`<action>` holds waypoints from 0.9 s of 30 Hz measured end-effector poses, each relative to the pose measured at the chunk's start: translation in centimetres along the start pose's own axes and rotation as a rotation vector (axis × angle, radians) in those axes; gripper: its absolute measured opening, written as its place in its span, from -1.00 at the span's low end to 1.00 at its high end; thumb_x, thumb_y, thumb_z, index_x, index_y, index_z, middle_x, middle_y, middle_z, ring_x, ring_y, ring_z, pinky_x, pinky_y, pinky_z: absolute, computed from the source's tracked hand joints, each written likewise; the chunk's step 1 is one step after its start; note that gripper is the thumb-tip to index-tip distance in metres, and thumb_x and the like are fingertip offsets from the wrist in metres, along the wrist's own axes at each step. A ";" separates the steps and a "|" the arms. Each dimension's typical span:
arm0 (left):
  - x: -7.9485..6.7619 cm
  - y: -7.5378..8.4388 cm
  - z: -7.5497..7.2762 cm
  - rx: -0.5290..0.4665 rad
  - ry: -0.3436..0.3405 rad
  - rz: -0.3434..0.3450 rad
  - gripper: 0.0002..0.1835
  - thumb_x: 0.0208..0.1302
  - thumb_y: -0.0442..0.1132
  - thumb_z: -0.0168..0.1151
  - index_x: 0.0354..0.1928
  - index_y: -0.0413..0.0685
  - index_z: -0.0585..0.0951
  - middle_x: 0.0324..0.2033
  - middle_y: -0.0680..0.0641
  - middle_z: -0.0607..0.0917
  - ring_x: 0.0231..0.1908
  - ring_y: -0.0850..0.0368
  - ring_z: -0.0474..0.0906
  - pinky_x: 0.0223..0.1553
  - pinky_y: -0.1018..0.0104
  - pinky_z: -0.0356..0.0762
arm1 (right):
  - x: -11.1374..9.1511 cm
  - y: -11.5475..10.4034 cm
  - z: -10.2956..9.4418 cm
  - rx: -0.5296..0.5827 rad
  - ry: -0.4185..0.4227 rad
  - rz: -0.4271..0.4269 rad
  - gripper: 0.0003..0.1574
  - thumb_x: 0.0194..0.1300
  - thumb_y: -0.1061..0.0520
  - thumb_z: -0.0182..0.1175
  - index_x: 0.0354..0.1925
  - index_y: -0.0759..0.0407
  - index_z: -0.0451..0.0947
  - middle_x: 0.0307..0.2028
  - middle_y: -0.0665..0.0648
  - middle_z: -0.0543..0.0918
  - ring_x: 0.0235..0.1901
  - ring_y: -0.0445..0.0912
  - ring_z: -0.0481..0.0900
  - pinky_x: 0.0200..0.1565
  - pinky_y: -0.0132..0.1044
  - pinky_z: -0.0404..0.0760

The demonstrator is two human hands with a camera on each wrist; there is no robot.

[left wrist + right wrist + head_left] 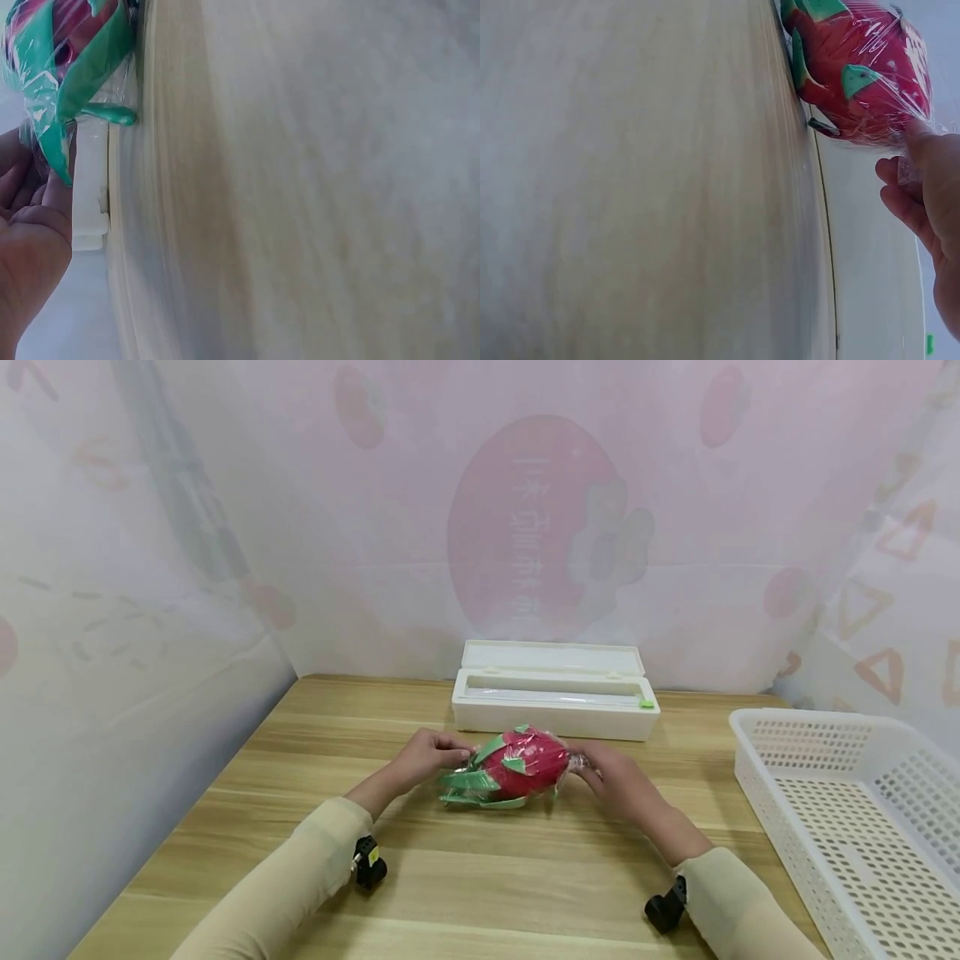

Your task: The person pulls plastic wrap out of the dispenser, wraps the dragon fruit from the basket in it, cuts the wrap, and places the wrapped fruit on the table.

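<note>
A dragon fruit point(532, 756) with a red body and green leaf tips lies sideways over the wooden table, wrapped in clear cling film. At its leafy left end, my left hand point(423, 757) pinches the film. On the other side, my right hand point(621, 781) grips a gathered twist of film point(577, 762) between thumb and fingers. Loose film is bunched beside the thumb of the right hand point(941, 202) in the right wrist view. The left wrist view has the left hand's fingers point(30, 191) partly hidden behind green leaves point(56, 127).
Behind the fruit stands a white cling film box point(555, 722), its lid point(551, 657) raised and a green slider point(647, 703) at its right end. A white perforated basket point(783, 852) stands at the right edge of the table point(480, 893). Printed cloth point(360, 527) surrounds the workspace.
</note>
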State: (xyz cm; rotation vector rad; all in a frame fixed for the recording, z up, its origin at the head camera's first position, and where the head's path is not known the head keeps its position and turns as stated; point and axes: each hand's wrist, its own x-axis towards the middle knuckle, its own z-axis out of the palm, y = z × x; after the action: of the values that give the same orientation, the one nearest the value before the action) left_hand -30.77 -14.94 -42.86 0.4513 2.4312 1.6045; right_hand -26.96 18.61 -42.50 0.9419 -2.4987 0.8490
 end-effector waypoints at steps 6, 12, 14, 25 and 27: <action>0.3 0.1 0.4 0.000 0.025 -0.008 -0.88 0.26 -0.40 0.29 -0.21 -0.19 0.75 -0.29 -0.05 0.73 -0.25 0.14 0.62 -0.19 0.29 0.64 | 0.0 0.1 0.1 0.133 0.016 0.064 -0.79 0.27 0.37 0.24 -0.11 0.24 0.65 -0.26 0.07 0.73 -0.27 -0.04 0.69 -0.24 -0.29 0.68; 0.6 0.0 0.7 0.046 0.055 0.029 -0.86 0.28 -0.38 0.28 -0.15 -0.20 0.71 -0.32 -0.05 0.72 -0.28 0.14 0.61 -0.25 0.32 0.62 | 0.0 0.1 0.0 0.237 0.000 0.115 -0.83 0.34 0.41 0.13 -0.20 0.28 0.64 -0.37 0.07 0.71 -0.38 -0.05 0.69 -0.33 -0.39 0.66; 0.5 0.1 0.7 0.079 0.051 0.053 -0.82 0.29 -0.36 0.27 -0.10 -0.18 0.71 -0.28 -0.05 0.73 -0.26 0.16 0.60 -0.26 0.33 0.61 | 0.0 0.1 0.0 0.259 -0.002 0.127 -0.83 0.34 0.42 0.12 -0.19 0.30 0.63 -0.36 0.08 0.71 -0.39 -0.08 0.69 -0.32 -0.37 0.67; 0.8 0.7 1.0 0.201 0.013 0.100 -0.85 0.35 -0.35 0.20 -0.21 -0.15 0.74 -0.38 0.01 0.71 -0.41 0.19 0.55 -0.38 0.35 0.56 | 0.1 0.4 0.1 0.442 -0.068 0.332 -0.90 0.43 0.31 0.06 -0.24 0.27 0.52 -0.42 0.11 0.64 -0.43 -0.10 0.63 -0.30 -0.10 0.68; 0.8 0.7 1.1 0.183 0.017 0.071 -0.86 0.35 -0.34 0.21 -0.21 -0.15 0.74 -0.36 0.00 0.71 -0.39 0.18 0.56 -0.36 0.35 0.58 | 0.1 0.4 0.0 0.472 -0.081 0.357 -0.91 0.43 0.30 0.07 -0.22 0.29 0.51 -0.41 0.13 0.65 -0.43 -0.09 0.63 -0.30 -0.12 0.68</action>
State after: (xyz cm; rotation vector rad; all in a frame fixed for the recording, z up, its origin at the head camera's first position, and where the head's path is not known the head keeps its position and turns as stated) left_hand -31.08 -13.44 -42.60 0.5617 2.6147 1.4228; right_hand -27.26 18.79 -42.64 0.6717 -2.6305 1.5939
